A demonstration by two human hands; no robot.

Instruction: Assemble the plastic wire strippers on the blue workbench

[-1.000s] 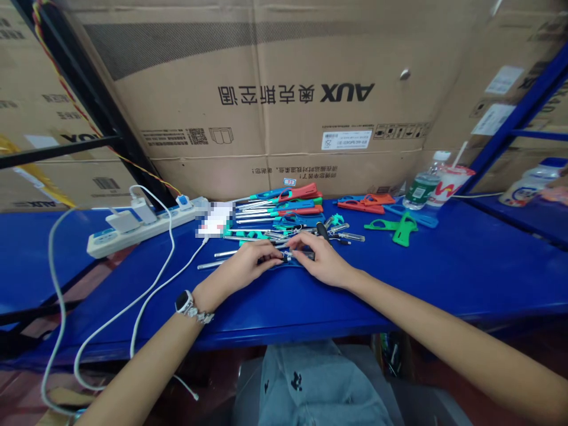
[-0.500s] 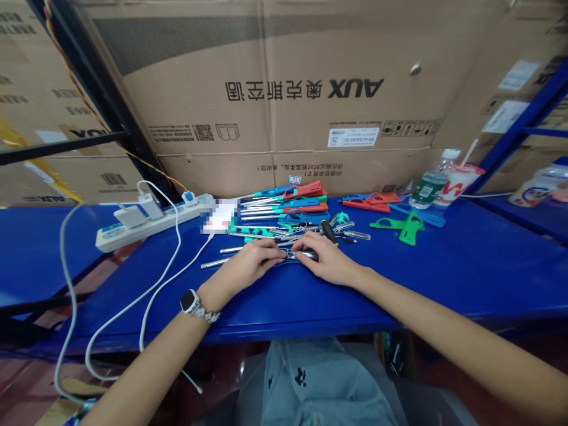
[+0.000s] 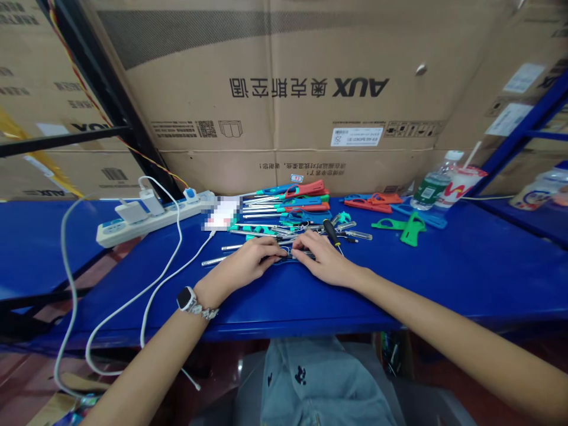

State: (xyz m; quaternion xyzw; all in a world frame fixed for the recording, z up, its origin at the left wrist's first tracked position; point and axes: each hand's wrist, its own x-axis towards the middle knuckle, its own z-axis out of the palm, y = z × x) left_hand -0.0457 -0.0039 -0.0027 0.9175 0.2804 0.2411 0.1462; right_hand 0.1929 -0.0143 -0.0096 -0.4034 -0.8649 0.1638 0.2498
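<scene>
– Working with both hands close together at the centre of the frame, the person is bent over a blue table [image 3: 377, 302]. What is in the fingers?

– A small part [image 3: 290, 254] with a thin pale wire, right in the middle of the picture. The left hand [image 3: 255, 255] has thumb and fingertips pinched on one end of it.

– And the right hand [image 3: 320, 254]?

– Curled around the other end, thumb against it. The fingers cover most of the piece, so I cannot tell its exact shape.

– What lies about them?

– Just behind the right hand, a screwdriver [image 3: 331, 232] with a black handle, tilted, its tip toward the lower right. A metal tube [image 3: 213, 261] shows left of the left hand. Above the hands, a pile of long-nosed lighters [image 3: 306, 190], red, blue and green, with metal stems pointing left.

– Further out?

– Green handle pieces [image 3: 410, 229] right of centre, red ones [image 3: 375, 203] above them to the left, then a bottle [image 3: 429, 188] touching or just beside a cup [image 3: 461, 183]; I cannot tell which. Left of the lighters lie a blurred-out phone [image 3: 222, 212] and a white power strip [image 3: 155, 220].
</scene>
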